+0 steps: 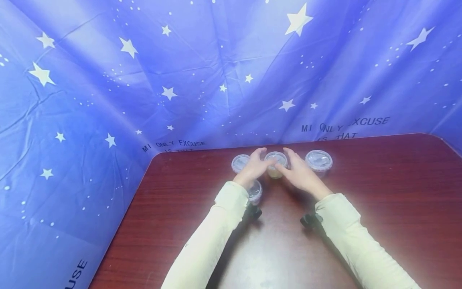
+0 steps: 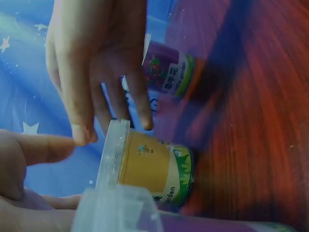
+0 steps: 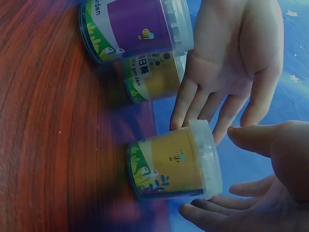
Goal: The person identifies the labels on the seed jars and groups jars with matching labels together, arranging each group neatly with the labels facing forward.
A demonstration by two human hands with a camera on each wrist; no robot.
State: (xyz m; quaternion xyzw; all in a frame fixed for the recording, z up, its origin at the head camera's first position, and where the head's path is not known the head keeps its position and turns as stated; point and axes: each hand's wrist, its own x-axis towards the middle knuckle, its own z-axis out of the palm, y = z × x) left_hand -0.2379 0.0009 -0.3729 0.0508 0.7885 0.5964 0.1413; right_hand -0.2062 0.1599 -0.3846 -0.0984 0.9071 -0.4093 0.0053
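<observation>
A small tub with a clear lid and yellow label stands upright on the table between both hands. My left hand is at its left side and my right hand at its right, fingers extended and loosely spread around it. In the right wrist view, fingertips of the right hand are right at the lid's edge. The two thumbs come together above the lid, their tips close to each other. Neither hand curls round the tub.
A purple-labelled tub stands to the right. On the left are another yellow-labelled tub at the back and a purple-labelled one nearer, partly behind the left wrist. The dark red wooden table meets a blue star-patterned curtain.
</observation>
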